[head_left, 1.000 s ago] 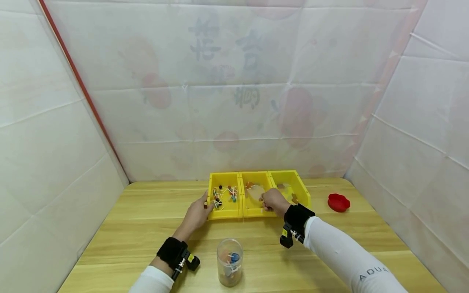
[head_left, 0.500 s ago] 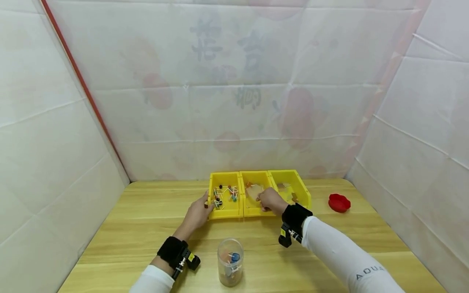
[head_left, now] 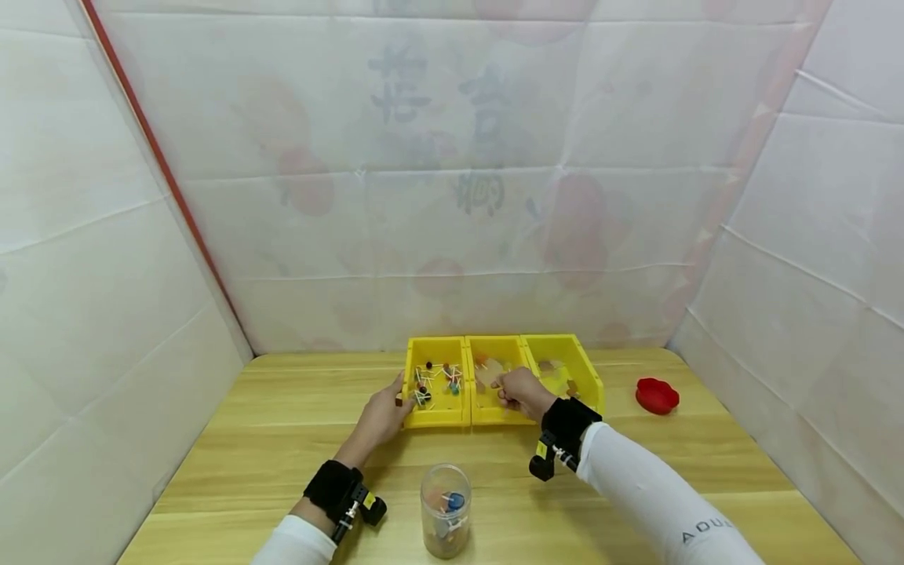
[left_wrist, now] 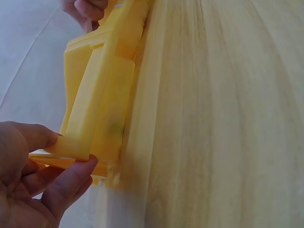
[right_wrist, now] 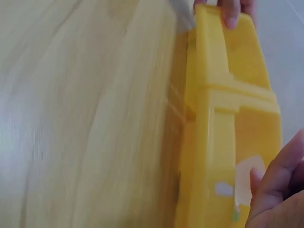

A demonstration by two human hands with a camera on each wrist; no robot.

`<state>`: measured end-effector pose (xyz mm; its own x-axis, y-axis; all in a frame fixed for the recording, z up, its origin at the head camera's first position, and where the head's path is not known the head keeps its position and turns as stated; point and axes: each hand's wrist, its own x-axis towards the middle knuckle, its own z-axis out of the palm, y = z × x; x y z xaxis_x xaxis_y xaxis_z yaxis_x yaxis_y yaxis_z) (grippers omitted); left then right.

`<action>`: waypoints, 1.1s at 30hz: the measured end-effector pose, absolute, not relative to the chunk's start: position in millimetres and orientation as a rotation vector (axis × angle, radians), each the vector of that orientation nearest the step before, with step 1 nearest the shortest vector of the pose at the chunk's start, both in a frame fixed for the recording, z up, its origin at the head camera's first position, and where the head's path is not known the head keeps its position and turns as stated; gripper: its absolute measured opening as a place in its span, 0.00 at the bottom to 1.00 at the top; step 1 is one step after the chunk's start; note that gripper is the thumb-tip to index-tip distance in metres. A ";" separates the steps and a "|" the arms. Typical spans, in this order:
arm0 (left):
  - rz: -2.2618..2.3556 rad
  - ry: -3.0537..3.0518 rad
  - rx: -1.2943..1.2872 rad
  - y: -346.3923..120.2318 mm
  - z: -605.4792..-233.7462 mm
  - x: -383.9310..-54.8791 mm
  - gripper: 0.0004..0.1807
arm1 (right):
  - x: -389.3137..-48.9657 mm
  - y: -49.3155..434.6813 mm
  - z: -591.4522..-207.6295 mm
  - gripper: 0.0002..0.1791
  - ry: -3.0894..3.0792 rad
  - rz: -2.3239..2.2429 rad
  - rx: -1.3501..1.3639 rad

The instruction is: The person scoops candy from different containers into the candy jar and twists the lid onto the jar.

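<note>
Three yellow bins stand side by side at the table's back. My left hand (head_left: pixel 383 414) grips the outer wall of the left bin (head_left: pixel 438 419); in the left wrist view its thumb and fingers pinch the bin's front corner. Several thin white sticks with small coloured ball heads (head_left: pixel 454 388) lie inside that bin. Over the front of the middle bin (head_left: pixel 487 416), my right hand (head_left: pixel 523 391) has curled fingers. A thin pale stick (left_wrist: pixel 89 24) shows between them in the left wrist view; its end is hidden. Beside the hand in this bin is a flat beige piece (right_wrist: pixel 250 173).
The right bin (head_left: pixel 593 383) contains brownish flat pieces. A clear jar (head_left: pixel 445 518) near the front has a blue-headed stick (head_left: pixel 455 501) and other pieces inside. At the right sits a red scalloped dish (head_left: pixel 657 395). White cloth walls (head_left: pixel 452 235) surround the wooden table (head_left: pixel 297 408).
My right hand has shifted slightly left over the middle bin. My left hand keeps its grip on the left bin. The head view has tipped slightly, so everything sits a little lower.
</note>
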<state>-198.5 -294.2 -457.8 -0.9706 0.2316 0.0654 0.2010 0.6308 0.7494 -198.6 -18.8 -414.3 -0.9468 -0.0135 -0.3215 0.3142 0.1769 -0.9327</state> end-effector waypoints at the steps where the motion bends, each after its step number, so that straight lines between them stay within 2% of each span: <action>1: 1.285 2.803 0.369 -294.1 -457.8 -198.6 0.37 | -198.4 -21.8 -415.6 0.19 2.170 -1.879 0.296; 11: 1.294 2.803 0.348 -293.0 -457.5 -200.0 0.37 | -192.1 -36.8 -430.1 0.19 1.959 -2.151 0.374; 33: 1.288 2.795 0.312 -292.7 -458.0 -199.3 0.38 | -180.0 -23.6 -430.1 0.20 1.945 -2.206 0.441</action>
<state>-199.3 -292.7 -458.0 -0.9785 0.2021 0.0400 0.1618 0.6333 0.7568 -180.0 -23.6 -430.1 -0.9424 0.0692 -0.3273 0.3161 -0.1365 -0.9389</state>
